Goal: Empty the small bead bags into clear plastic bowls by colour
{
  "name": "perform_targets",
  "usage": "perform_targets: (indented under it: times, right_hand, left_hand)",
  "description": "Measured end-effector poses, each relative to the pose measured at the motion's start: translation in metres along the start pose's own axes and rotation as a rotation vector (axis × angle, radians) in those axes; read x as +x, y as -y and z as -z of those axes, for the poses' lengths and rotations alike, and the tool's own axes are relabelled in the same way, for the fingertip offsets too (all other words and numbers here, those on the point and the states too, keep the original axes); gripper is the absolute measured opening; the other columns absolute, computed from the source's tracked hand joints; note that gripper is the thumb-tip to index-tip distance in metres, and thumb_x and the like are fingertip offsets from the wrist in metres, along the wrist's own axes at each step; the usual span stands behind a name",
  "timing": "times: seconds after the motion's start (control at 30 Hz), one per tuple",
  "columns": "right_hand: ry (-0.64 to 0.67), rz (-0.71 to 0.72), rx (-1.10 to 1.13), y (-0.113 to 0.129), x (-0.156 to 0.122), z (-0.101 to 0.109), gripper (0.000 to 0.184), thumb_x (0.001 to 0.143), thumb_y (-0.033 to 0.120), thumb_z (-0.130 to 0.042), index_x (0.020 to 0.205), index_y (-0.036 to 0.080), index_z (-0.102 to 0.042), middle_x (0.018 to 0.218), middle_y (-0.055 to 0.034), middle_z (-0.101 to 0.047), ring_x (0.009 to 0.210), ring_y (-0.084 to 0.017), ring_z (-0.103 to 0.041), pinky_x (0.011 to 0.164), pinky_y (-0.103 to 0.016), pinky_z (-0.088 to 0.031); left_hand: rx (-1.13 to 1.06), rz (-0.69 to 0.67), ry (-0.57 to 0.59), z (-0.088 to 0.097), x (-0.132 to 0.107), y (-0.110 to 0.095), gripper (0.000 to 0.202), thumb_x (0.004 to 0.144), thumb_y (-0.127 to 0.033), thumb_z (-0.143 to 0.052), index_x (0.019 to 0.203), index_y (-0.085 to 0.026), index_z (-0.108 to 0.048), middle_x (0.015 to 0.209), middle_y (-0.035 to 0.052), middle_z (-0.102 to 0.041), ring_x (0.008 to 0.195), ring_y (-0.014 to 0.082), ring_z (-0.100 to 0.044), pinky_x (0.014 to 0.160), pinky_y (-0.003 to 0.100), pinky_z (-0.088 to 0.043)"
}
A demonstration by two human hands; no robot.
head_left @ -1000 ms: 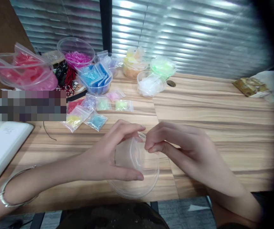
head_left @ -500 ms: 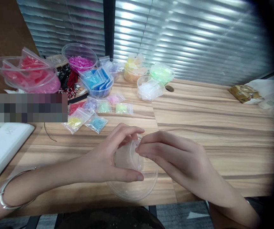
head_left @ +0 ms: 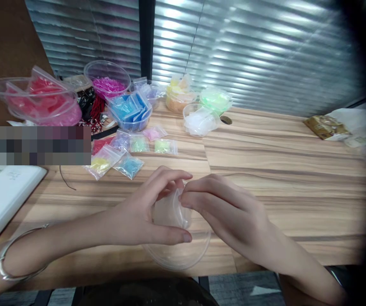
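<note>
My left hand (head_left: 144, 214) curls around a small clear plastic bag (head_left: 170, 210), thumb below and fingers above it. My right hand (head_left: 224, 208) pinches the top edge of the same bag with its fingertips. Both hands hover over an empty clear plastic bowl (head_left: 183, 253) that stands at the near edge of the wooden table (head_left: 281, 170). A silver bangle (head_left: 13, 259) sits on my left wrist.
Several small bags of coloured beads (head_left: 128, 165) lie just beyond my hands. Clear bowls with red (head_left: 39, 100), pink (head_left: 108, 80), blue (head_left: 130, 110), white (head_left: 200, 119) and green (head_left: 216, 97) bags stand at the back left. A white box (head_left: 4, 197) lies left; a gold packet (head_left: 326, 125) far right.
My right hand has slid left, so its fingertips now meet the left hand's fingers at the bag's top edge. The left hand has stayed nearly still.
</note>
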State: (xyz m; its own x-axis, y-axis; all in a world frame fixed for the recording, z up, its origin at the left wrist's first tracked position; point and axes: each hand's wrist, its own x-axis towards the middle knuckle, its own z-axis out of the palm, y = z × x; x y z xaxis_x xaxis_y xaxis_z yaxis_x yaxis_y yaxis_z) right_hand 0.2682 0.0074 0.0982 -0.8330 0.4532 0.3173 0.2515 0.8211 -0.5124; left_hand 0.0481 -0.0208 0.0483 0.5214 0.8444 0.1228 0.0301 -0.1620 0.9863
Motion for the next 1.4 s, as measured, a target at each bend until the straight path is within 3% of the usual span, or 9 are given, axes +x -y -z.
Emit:
perform_targets:
  times: [0.33,0.5,0.63,0.8,1.1,1.27,1.4]
  right_hand:
    - [-0.058,0.085,-0.069,-0.0028,0.0010,-0.0073,0.018,0.097,0.002,-0.049,0.111,0.006,-0.059,0.116,-0.0136,-0.059,0.102,-0.020,-0.050,0.086,-0.032,-0.045]
    - [-0.024,-0.004,0.085,-0.0018,0.0006,-0.0028,0.024,0.099,0.004,-0.045,0.119,0.010,-0.058,0.116,-0.0084,-0.060,0.108,-0.015,-0.053,0.092,-0.026,-0.046]
    - [-0.049,-0.064,0.150,-0.0052,0.0012,-0.0006,0.027,0.099,0.004,-0.046,0.121,0.013,-0.059,0.120,-0.0067,-0.058,0.113,-0.012,-0.055,0.097,-0.021,-0.045]
    - [-0.081,-0.072,0.124,-0.0081,-0.0010,-0.0023,0.024,0.098,0.006,-0.049,0.118,0.016,-0.060,0.110,-0.0033,-0.059,0.103,-0.008,-0.057,0.089,-0.016,-0.045]
    - [-0.036,-0.079,0.192,-0.0060,-0.0003,-0.0026,0.019,0.099,0.006,-0.044,0.109,0.015,-0.058,0.106,-0.0039,-0.059,0.102,-0.011,-0.056,0.087,-0.021,-0.046]
    - [-0.014,-0.027,0.206,-0.0061,-0.0001,0.0002,0.026,0.100,0.008,-0.044,0.122,0.014,-0.058,0.118,-0.0059,-0.062,0.112,-0.013,-0.056,0.096,-0.023,-0.045]
    - [-0.018,-0.021,0.181,-0.0049,0.0001,0.0014,0.028,0.101,0.009,-0.046,0.125,0.013,-0.058,0.127,-0.0062,-0.059,0.120,-0.010,-0.053,0.101,-0.017,-0.041]
  left_hand:
    - [-0.173,0.066,-0.016,-0.0019,-0.0002,0.0013,0.072,0.077,-0.026,-0.080,0.135,-0.039,-0.039,0.130,0.0035,-0.049,0.123,0.0210,-0.051,0.104,0.038,-0.045]
    - [-0.204,0.026,-0.022,-0.0008,0.0021,0.0036,0.072,0.077,-0.023,-0.079,0.136,-0.035,-0.040,0.129,0.0059,-0.050,0.121,0.0213,-0.055,0.099,0.035,-0.051]
    - [-0.179,0.010,-0.028,-0.0001,0.0028,0.0037,0.072,0.077,-0.023,-0.080,0.135,-0.036,-0.040,0.130,0.0053,-0.051,0.122,0.0207,-0.056,0.105,0.037,-0.049]
    - [-0.153,0.033,-0.027,0.0007,0.0020,0.0017,0.072,0.076,-0.025,-0.080,0.136,-0.035,-0.041,0.128,0.0059,-0.054,0.118,0.0208,-0.059,0.102,0.038,-0.052]
    - [-0.203,0.078,0.031,0.0019,0.0001,-0.0013,0.070,0.077,-0.023,-0.080,0.134,-0.039,-0.043,0.134,0.0014,-0.049,0.129,0.0209,-0.051,0.107,0.035,-0.046]
    - [-0.241,0.075,0.056,0.0027,0.0007,-0.0011,0.068,0.078,-0.020,-0.080,0.133,-0.037,-0.043,0.130,0.0006,-0.054,0.127,0.0189,-0.051,0.108,0.033,-0.042]
    - [-0.255,0.063,0.044,0.0035,0.0024,-0.0012,0.065,0.079,-0.021,-0.079,0.132,-0.033,-0.043,0.125,0.0027,-0.057,0.121,0.0202,-0.055,0.103,0.034,-0.045]
